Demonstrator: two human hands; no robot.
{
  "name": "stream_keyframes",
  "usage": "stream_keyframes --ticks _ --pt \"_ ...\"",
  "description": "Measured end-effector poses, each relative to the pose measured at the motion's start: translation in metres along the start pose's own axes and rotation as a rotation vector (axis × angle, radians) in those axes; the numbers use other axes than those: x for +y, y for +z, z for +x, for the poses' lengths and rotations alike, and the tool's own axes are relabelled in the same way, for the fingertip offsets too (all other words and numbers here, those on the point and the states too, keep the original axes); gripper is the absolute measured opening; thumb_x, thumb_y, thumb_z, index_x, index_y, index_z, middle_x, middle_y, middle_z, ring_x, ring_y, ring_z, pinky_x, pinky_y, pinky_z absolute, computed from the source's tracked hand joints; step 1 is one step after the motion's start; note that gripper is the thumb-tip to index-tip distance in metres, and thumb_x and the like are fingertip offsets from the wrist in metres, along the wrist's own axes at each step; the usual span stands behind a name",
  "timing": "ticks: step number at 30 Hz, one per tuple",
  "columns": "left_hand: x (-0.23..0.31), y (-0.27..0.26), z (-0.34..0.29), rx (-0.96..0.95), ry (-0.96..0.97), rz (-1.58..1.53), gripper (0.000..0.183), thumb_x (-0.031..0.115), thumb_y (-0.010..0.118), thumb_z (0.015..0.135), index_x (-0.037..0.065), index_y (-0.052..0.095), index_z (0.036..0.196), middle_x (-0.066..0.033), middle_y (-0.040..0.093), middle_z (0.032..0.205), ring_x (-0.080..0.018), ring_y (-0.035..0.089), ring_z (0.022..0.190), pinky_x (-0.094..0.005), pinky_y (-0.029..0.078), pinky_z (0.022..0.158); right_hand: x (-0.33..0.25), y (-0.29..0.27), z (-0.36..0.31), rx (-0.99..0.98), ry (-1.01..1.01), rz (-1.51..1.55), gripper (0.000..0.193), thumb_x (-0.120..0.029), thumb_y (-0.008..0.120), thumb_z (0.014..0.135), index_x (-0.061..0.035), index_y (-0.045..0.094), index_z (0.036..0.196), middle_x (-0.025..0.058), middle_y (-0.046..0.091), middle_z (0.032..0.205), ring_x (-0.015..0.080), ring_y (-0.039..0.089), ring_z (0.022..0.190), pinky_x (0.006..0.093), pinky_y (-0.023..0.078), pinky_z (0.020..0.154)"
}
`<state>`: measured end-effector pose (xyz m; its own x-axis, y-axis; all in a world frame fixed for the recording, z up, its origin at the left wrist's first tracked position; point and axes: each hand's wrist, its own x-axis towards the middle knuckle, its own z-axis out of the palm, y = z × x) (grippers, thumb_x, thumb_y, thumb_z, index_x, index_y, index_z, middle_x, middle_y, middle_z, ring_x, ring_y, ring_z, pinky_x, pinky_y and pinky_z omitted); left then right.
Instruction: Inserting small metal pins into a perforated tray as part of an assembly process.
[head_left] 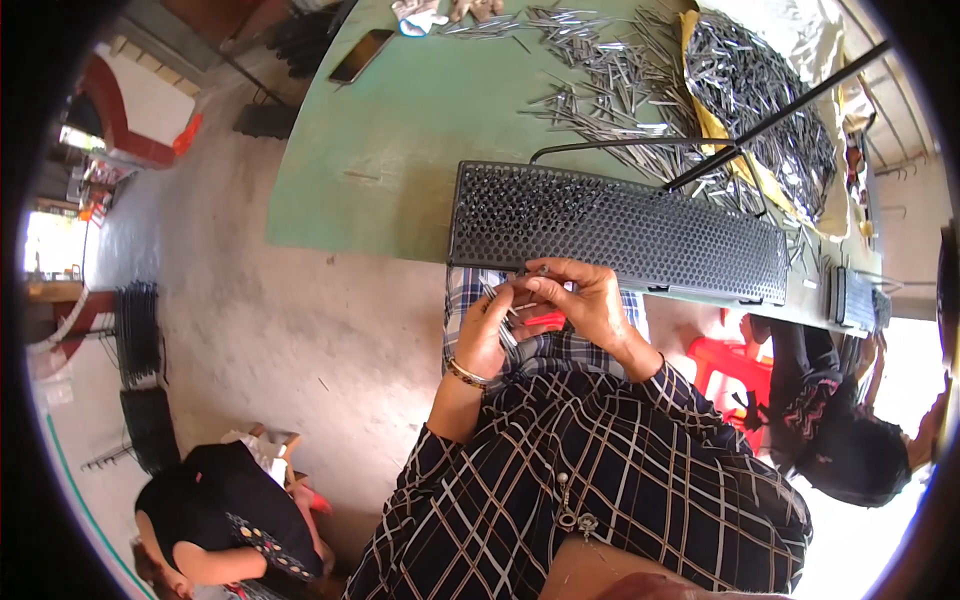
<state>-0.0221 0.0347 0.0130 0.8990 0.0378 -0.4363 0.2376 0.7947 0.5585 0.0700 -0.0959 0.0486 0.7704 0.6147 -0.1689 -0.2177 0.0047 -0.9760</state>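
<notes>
A long black perforated panel (620, 225) with a bent metal frame lies along the table's near edge, and many of its holes look filled at the left part. Just below that edge, my left hand (482, 335) is closed around several thin dark metal rods (508, 338) that stick out past the fingers. Close beside it, my right hand (592, 305) has its thumb and fingertips pinched together near the left fingertips. Whatever sits in that pinch is too small to make out. Both hands are above my lap, apart from the panel.
On the green table (350, 180), loose metal rods (610, 75) spread beside a yellow-edged sack (712, 120) full of them. A phone (361, 57) and gloves (420, 18) lie at the far left. One person (240, 510) bends lower left; another (845, 450) sits right, near a red stool (728, 358).
</notes>
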Motion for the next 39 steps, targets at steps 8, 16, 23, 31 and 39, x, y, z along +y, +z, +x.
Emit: stream_keyframes --ticks 8,16,23,31,39 --pt "-0.009 0.004 0.008 -0.054 -0.039 0.301 0.019 0.021 0.054 0.095 0.004 0.056 0.103 -0.0105 0.066 0.094 -0.0159 0.065 0.078 -0.0278 0.054 0.06 0.006 -0.019 -0.013 0.169 0.024 -0.11 0.025 -0.014 0.07 0.084 0.0041 0.066 0.102 0.0078 0.069 0.083 0.008 0.061 0.075 0.0229 0.051 0.064" --pt "-0.042 0.027 -0.004 -0.049 -0.019 0.37 0.017 0.019 0.053 0.095 0.004 0.053 0.102 -0.0126 0.065 0.091 -0.0166 0.065 0.075 -0.0278 0.055 0.058 0.03 -0.053 -0.04 0.185 -0.006 -0.122 0.022 -0.015 0.066 0.087 0.0042 0.066 0.099 0.0048 0.066 0.078 0.008 0.057 0.068 0.0223 0.049 0.063" --pt "-0.076 0.031 -0.028 0.217 0.158 0.388 0.017 0.017 0.05 0.096 0.002 0.05 0.104 -0.0137 0.066 0.088 -0.0171 0.065 0.071 -0.028 0.056 0.054 0.028 -0.059 -0.049 -0.025 -0.013 -0.09 0.02 -0.013 0.068 0.085 0.0051 0.067 0.094 0.0052 0.066 0.074 0.0072 0.058 0.066 0.022 0.048 0.059" --pt "-0.087 0.027 -0.043 0.183 0.185 0.474 0.023 0.023 0.051 0.096 0.004 0.052 0.108 -0.0123 0.066 0.091 -0.0153 0.064 0.067 -0.0265 0.054 0.051 0.047 -0.05 -0.053 -0.101 -0.012 -0.109 0.018 -0.011 0.067 0.085 0.0053 0.067 0.093 0.004 0.065 0.072 0.0065 0.056 0.063 0.0217 0.045 0.055" --pt "-0.079 0.008 -0.025 0.111 0.068 0.302 0.02 0.022 0.055 0.094 0.005 0.055 0.104 -0.0108 0.067 0.089 -0.0153 0.065 0.068 -0.0267 0.054 0.051 0.05 -0.042 -0.055 0.038 0.045 -0.086 0.023 -0.01 0.068 0.084 0.0084 0.065 0.097 0.0071 0.067 0.076 0.0077 0.059 0.066 0.0208 0.048 0.058"
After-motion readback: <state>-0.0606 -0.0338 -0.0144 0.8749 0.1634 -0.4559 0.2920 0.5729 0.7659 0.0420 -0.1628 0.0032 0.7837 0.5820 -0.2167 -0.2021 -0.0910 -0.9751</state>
